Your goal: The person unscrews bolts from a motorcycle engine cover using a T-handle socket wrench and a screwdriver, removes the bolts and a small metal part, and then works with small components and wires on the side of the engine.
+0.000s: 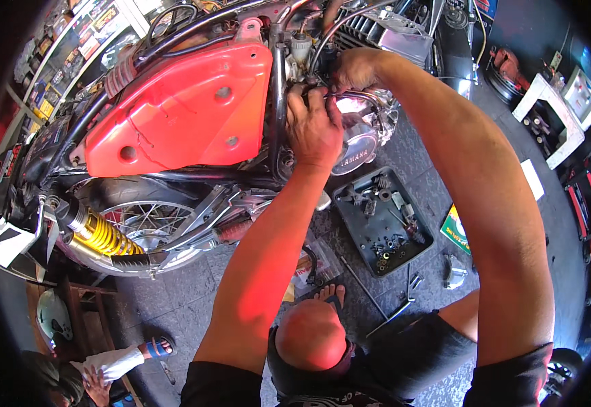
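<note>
Both of my hands are in the gap between the motorcycle's frame tube [278,102] and its engine [356,146]. My left hand [313,129] is bent at the knuckles beside the tube, its fingertips hidden among the parts. Just above and to its right, my right hand [355,70] is curled in shadow, reaching in from the engine side. What either hand grips is too hidden to name. A small pale reservoir [301,49] sits above the left fingers, and dark hoses run close by. The red side panel [180,112] is left of my left hand.
Below the engine, a black tray [385,220] holds nuts, washers and metal parts. A long rod [363,288], a T-shaped wrench [404,305] and a metal part [455,271] lie on the floor. A yellow shock spring [105,237] is at the left. Another person [99,380] sits lower left.
</note>
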Action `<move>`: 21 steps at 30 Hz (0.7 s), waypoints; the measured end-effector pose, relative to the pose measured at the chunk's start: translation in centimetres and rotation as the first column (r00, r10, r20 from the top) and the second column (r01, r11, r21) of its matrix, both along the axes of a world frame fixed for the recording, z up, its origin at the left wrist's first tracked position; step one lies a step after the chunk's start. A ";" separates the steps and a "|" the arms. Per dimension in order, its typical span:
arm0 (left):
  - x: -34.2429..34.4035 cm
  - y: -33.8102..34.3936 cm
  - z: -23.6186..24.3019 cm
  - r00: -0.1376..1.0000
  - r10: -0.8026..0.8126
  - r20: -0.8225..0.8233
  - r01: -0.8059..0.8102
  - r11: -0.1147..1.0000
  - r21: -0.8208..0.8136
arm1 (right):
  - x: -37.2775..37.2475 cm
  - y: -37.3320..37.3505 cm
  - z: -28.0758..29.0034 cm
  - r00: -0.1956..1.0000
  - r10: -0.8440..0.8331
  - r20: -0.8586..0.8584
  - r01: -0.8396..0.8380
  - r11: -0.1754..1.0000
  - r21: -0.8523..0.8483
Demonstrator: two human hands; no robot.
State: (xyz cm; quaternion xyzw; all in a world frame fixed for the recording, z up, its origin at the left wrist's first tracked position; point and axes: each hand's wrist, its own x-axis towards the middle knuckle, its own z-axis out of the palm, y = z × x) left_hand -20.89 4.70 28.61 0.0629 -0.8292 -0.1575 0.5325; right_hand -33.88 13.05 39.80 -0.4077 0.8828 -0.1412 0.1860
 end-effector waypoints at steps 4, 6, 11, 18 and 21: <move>0.0 0.4 -0.2 1.000 -0.024 -0.013 0.024 1.000 0.017 | -1.3 0.9 -1.6 0.978 0.125 -0.169 -0.133 0.990 -0.041; 0.0 0.8 -0.1 1.000 -0.030 -0.005 0.030 0.999 0.023 | -2.2 1.3 -1.8 0.816 0.357 -0.454 -0.300 0.934 0.195; 0.5 -0.5 -0.3 1.000 -0.005 0.007 0.005 0.999 0.038 | 1.0 0.9 -2.5 0.912 0.107 -0.396 -0.117 0.993 -0.001; 0.0 0.3 -0.1 1.000 -0.018 -0.011 0.018 0.999 0.027 | 0.8 1.6 -2.2 0.895 0.095 -0.437 -0.092 0.995 0.028; 0.1 0.2 0.0 1.000 -0.028 0.001 0.028 0.999 0.015 | 2.2 2.0 -1.3 0.929 0.029 -0.369 -0.010 0.998 0.054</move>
